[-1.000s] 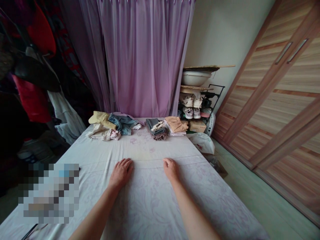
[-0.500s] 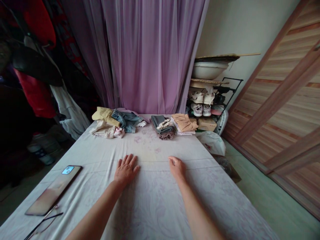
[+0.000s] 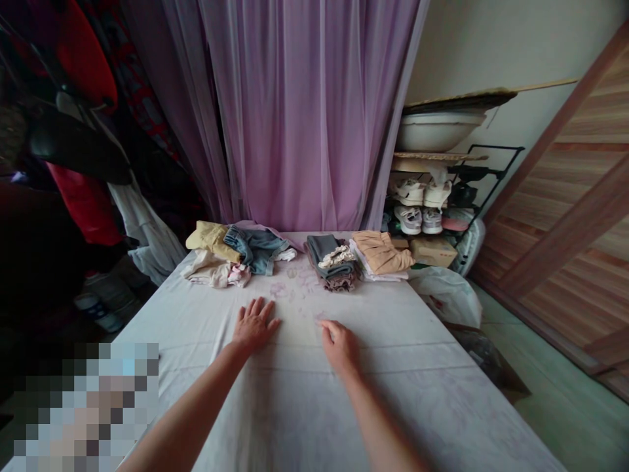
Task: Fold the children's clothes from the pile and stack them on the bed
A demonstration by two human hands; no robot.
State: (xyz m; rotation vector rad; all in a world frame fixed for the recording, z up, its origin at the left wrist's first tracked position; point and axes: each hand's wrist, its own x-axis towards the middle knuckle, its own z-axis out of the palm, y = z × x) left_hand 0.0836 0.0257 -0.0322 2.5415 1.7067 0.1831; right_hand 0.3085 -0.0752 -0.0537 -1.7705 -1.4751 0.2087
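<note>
My left hand (image 3: 255,325) rests palm down on the pale flowered cloth (image 3: 289,393), its fingers spread and nothing under them that I can see. To its right, my right hand (image 3: 339,344) lies on the same cloth with curled fingers; no object shows in it. Beyond the left hand is a loose heap: a yellow garment (image 3: 212,241), blue denim (image 3: 253,248) and a cream garment (image 3: 209,267). Past the right hand sit a folded grey garment (image 3: 324,248) with a cream scrunchie (image 3: 337,256) on top, and a folded peach garment (image 3: 383,251) on white cloth.
A pixelated patch covers the lower left. A purple curtain (image 3: 295,118) hangs behind the far edge. On the right are a rack with shoes (image 3: 411,219), a white basin (image 3: 437,132), a plastic bag (image 3: 455,295) and a slatted wooden door (image 3: 565,196). Hanging clothes are at left.
My right hand has come leftward and nearer to me, closer to the left hand. My left hand stays flat. The view has shifted, and the phone's area is now pixelated.
</note>
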